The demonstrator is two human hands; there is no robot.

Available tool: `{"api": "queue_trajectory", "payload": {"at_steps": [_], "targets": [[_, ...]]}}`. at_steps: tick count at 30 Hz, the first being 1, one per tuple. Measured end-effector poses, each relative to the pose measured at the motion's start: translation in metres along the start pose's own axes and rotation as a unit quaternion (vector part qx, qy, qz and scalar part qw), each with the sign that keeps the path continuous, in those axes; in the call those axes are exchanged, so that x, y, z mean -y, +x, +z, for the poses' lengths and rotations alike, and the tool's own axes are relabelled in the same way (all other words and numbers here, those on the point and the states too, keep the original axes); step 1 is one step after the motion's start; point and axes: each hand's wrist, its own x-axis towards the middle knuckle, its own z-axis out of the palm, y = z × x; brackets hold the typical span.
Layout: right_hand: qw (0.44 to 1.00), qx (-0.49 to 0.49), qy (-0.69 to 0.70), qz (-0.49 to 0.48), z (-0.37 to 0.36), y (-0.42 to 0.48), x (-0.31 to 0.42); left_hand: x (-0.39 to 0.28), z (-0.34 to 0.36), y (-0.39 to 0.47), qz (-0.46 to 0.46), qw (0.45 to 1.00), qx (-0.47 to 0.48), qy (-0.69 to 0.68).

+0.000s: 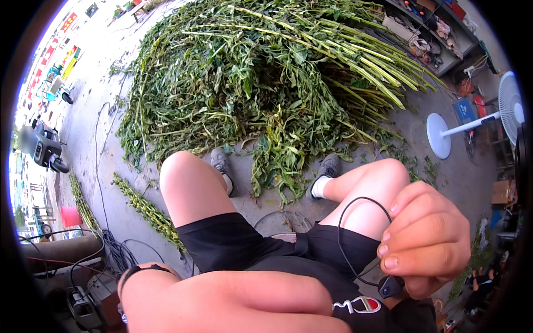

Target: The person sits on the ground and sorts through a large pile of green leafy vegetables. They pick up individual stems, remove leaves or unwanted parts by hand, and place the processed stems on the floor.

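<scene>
My right hand [429,237] is raised at the right with its fingers curled around a thin black cable [340,237]. The cable hangs in a loop and runs down to a small black device with a lens-like spot [390,287] just under the hand. My left hand [233,297] lies across the bottom of the view, close to the camera, with a dark band [145,270] at the wrist. Its fingertips are out of sight, so what it holds cannot be told. Ahead of my shoes spreads a large heap of cut leafy stalks [233,83].
Narrow bundles of green stalks [150,212] lie on the concrete floor at the left, near tangled cables [116,247] and a pink bucket [70,216]. A white pedestal fan [439,135] and loaded shelves [454,33] are on the right. A scooter [43,145] stands far left.
</scene>
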Motion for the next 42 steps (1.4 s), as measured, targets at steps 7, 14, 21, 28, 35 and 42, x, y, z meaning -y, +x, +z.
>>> {"api": "queue_trajectory", "payload": {"at_steps": [7,14,21,28,35,42], "targets": [[0.995,-0.068,0.065,0.025,0.008,-0.012,-0.017,-0.001,0.001,-0.006,-0.008,1.0,0.002,0.004],[0.989,-0.104,0.087,0.057,0.003,-0.026,-0.023,-0.003,0.001,-0.007,-0.012,1.0,0.007,-0.003],[0.985,-0.094,0.13,0.059,0.007,-0.035,-0.038,0.002,0.004,-0.012,-0.035,0.999,0.01,0.011],[0.977,-0.149,0.131,0.083,0.002,-0.046,-0.039,0.015,0.007,-0.007,-0.03,0.999,0.017,-0.002],[0.975,-0.128,0.154,0.092,-0.003,-0.047,-0.049,0.023,0.014,-0.001,-0.034,0.999,0.032,0.0],[0.973,-0.14,0.157,0.096,-0.006,-0.048,-0.057,0.036,0.023,0.009,-0.037,0.998,0.044,0.0]]}}
